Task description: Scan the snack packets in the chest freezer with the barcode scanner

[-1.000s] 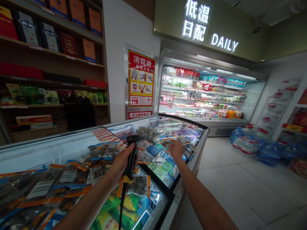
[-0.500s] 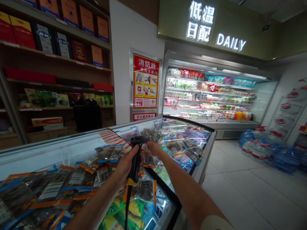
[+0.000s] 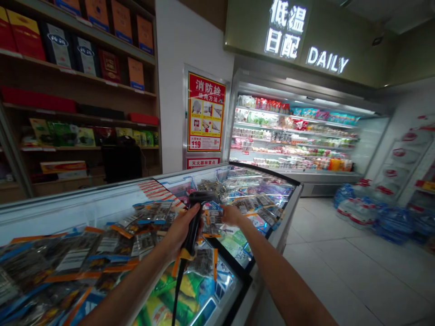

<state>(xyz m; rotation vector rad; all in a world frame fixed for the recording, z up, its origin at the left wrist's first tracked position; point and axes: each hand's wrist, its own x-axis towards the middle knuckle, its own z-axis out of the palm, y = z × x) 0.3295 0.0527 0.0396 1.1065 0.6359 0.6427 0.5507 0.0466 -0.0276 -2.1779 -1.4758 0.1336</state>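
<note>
Orange and blue edging on a broad left heap of packets (image 3: 78, 258), spread over the freezer (image 3: 54, 216) at eight to nine o'clock from the scanner (image 3: 194, 227). Probably midway through, judging by packets lying both there and in a smaller right group (image 3: 261, 203) at two to three o'clock; cannot tell scanned from unscanned, so share done and share left not readable. At eight o'clock, left hand (image 3: 181, 231) clamped on the scanner grip, with a cable (image 3: 178, 290) trailing toward six. Also at six, a lone packet (image 3: 203, 262). At three o'clock, close by the scanner, a middle packet (image 3: 210, 222); just past, right hand (image 3: 233, 215), fingers drawn together at or against its edge, cannot tell whether clamped on it.

Counted, left to right: orange boxes (image 3: 121, 20) on the shelf (image 3: 102, 96) at ten to eleven o'clock, five in sight; left heap, too overlapped for a sure number; left hand, one; cable, one; scanner, one; lone packet, one; red poster (image 3: 205, 111) at twelve, one; middle packet, one by appearance; right hand, one; right group, perhaps four, overlapping; chiller (image 3: 316, 179) at two, one; water bottles (image 3: 394, 226) at three, several, too blurred for counting.
</note>
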